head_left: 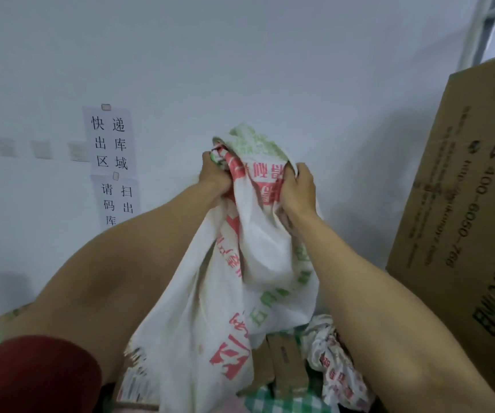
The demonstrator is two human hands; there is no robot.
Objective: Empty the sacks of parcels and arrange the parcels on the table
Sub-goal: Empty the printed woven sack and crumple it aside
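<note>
Soft even light, slight blur, wide-angle edge bending.

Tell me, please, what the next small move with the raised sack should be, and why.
Probably one short downward shake. Both the left hand and the right hand grip the bunched upper end of the sack, which hangs limp, its frayed edge low beside a brown parcel on the checked cloth; a shake would likely free anything left inside.
</note>
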